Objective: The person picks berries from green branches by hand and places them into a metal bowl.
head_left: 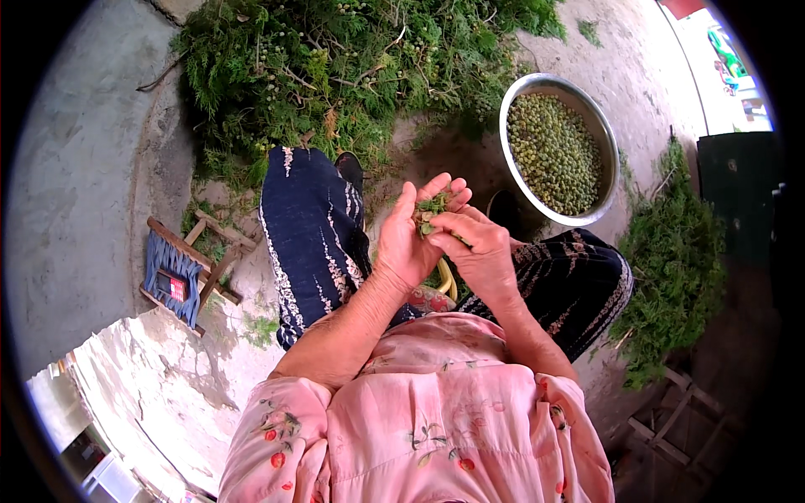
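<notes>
My left hand [401, 247] is turned palm up and cupped over my lap. In its palm lie small green seed cones with bits of leafy sprig [430, 210]. The fingers of my right hand [485, 256] reach into that palm, thumb and fingertips pinched together on the cones; exactly which piece they grip is hidden. Ahead and to the right stands a round metal basin [610, 142] filled with many loose green cones [553, 155]. Below my hands, between my legs, part of a yellow rim or handle [447, 279] shows; the rest is covered.
A large heap of green conifer branches [335, 75] lies ahead, and a smaller heap [671, 277] at the right. On the left stands a wooden folding stool [180, 277] with a blue strap seat and a red-and-dark object [173, 287] on it. Another wooden frame [683, 419] is lower right.
</notes>
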The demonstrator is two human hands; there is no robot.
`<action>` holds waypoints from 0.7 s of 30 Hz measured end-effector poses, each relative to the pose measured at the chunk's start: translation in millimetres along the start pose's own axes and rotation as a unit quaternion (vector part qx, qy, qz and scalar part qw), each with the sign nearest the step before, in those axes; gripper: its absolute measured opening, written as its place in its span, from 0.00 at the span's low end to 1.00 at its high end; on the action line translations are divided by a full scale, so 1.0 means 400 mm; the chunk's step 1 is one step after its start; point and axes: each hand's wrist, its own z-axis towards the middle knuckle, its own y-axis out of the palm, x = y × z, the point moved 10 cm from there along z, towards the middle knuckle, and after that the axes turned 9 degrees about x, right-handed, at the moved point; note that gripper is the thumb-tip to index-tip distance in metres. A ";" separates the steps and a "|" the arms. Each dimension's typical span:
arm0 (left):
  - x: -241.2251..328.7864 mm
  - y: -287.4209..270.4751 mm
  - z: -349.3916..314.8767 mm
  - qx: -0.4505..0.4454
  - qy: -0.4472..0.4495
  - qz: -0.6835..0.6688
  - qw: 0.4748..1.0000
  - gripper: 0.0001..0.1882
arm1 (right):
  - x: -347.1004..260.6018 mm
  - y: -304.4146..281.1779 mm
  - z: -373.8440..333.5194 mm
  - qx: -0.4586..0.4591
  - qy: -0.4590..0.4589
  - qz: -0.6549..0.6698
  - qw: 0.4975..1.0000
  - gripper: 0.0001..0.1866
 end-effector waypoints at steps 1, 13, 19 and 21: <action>-0.004 0.008 -0.004 -0.014 -0.005 0.008 1.000 0.29 | 0.001 0.007 -0.002 0.000 0.000 0.001 1.000 0.11; -0.007 -0.064 0.010 0.065 0.007 0.014 0.998 0.16 | 0.088 -0.057 -0.016 0.042 0.219 0.143 0.964 0.08; -0.005 -0.008 -0.006 0.029 -0.010 -0.028 0.999 0.24 | 0.112 -0.046 -0.010 0.031 0.280 0.451 0.847 0.07; -0.005 -0.006 -0.003 0.015 -0.009 -0.034 0.999 0.27 | 0.094 -0.041 -0.007 0.036 0.297 0.482 0.824 0.07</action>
